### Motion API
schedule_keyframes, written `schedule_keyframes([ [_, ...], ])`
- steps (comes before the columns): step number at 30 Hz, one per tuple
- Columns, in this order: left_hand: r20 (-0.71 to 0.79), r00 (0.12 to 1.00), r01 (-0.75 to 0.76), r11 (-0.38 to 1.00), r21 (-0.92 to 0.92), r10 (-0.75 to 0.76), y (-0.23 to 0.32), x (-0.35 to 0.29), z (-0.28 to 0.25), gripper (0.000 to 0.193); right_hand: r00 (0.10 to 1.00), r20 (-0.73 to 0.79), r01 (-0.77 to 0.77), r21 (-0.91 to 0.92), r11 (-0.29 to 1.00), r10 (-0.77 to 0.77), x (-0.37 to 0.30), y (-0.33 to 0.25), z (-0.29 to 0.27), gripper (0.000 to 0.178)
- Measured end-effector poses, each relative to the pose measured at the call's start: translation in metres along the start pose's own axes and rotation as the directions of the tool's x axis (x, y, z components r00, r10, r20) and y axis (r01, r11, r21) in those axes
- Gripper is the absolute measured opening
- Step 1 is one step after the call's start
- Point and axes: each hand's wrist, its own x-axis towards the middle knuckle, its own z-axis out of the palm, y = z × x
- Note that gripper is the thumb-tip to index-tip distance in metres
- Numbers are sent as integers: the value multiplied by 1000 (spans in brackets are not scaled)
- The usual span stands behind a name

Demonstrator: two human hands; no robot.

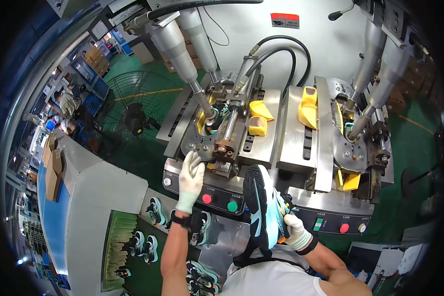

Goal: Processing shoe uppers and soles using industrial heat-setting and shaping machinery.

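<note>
My right hand, in a white glove, grips a sneaker by its upper. The sneaker is tilted, its black and light-blue sole showing, in front of the machine. My left hand, also gloved, holds nothing; its fingers are stretched up at the front of the machine's left station. Under the rods of that station sits another shoe, partly hidden by metal parts. At the right station, a shoe is mostly covered by its rods.
Yellow blocks and yellow pieces lie on the metal plates. Red button and green button are on the front panel. Several sneakers rest to my lower left, beside a green-bristled opening. A fan stands behind.
</note>
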Motion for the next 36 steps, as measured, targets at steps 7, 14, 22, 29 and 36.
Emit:
schedule_keyframes([
  [7, 29, 998, 45, 994, 104, -49, -52, 92, -2, 66, 993, -37, 109, -4, 994, -109, 12, 8, -1, 73],
  [14, 110, 980, 117, 926, 359, -167, -111, 190, 34, 72, 949, -169, 238, -175, 955, -268, -2, 6, -19, 76],
  [22, 250, 943, -44, 666, 745, -218, -195, 251, 57, 86, 910, -279, 240, -248, 939, -306, -1, -4, 2, 86],
  [29, 166, 844, 460, 847, 267, -510, -132, 259, 19, 35, 916, -290, 184, -314, 931, -279, 34, -8, 17, 77],
  [36, 86, 990, 112, 993, -32, -109, -41, 80, -63, 30, 895, -187, 260, -516, 816, -404, 125, 1, 63, 60],
])
